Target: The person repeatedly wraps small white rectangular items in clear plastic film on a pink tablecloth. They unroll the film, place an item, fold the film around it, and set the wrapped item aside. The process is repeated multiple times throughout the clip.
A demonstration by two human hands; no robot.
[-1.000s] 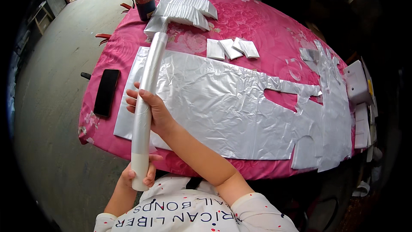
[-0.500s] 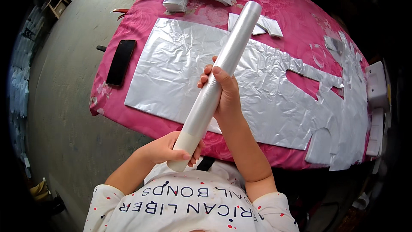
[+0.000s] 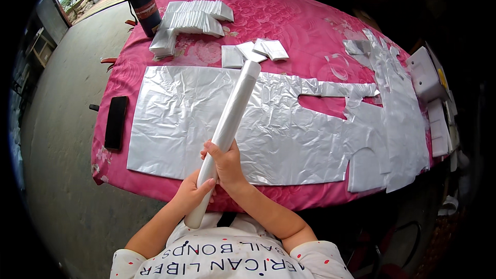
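A long roll of thin whitish plastic film (image 3: pixel 227 119) slants upward in front of me, over the near edge of the table. My left hand (image 3: pixel 194 192) grips it near its lower end, thumb across the front. Just above, my right hand (image 3: pixel 223 161) wraps around the roll, the two hands almost touching. Beneath the roll, a large flat silvery plastic sheet (image 3: pixel 170 119) lies spread on the table. Its right part has a long cut-out and ragged, overlapping pieces (image 3: pixel 400 124).
A pink floral cloth (image 3: pixel 289 15) covers the table. Rows of folded white packets (image 3: pixel 194 20) stand at the back left beside a dark flask (image 3: pixel 144 10). A few loose packets (image 3: pixel 253 51) lie nearer. A black phone (image 3: pixel 116 123) rests at the left edge, white containers (image 3: pixel 426 75) at the right.
My view has shifted, showing more of the table's far side. My right hand has slid down the roll toward my left hand, and the roll sits lower and stands a little steeper.
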